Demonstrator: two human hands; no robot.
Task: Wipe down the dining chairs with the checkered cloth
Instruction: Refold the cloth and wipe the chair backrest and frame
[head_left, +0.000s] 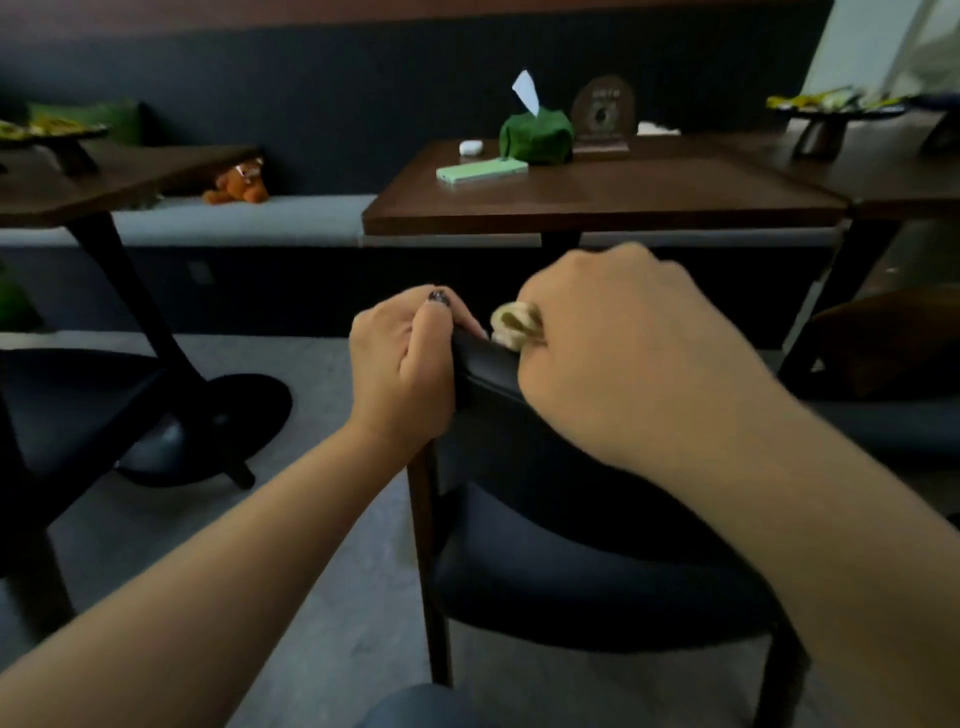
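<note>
- The left hand was clenched over the top edge of the dark dining chair, fingers curled over the backrest and the thumb lying along its top, just left of the frame's centre.
- The right hand sat at about 3 o'clock from the left hand, close beside it on the same backrest edge, closed in a fist around the cloth.
- Only a small pale, bunched fold of the cloth showed, poking out of the fist on its left side and touching the top of the backrest; its checkered pattern could not be made out.
- The chair stood at 6 o'clock from the hands, its padded dark seat below them and one wooden leg running down under the left wrist.
- A brown wooden table stood beyond the chair, at about 12 o'clock from the hands.
- On the table, toward its far side, lay a pale green flat case, with a small white object just behind it.
- A green tissue holder with a white tissue sticking up stood at 3 o'clock of the white object, and a dark arched sign stood just to its right.
- A grey bench ran along the dark wall at 10 o'clock, with an orange plush toy lying on it.
- Another dark chair seat sat at 9 o'clock, beside a second table's black pedestal base.
</note>
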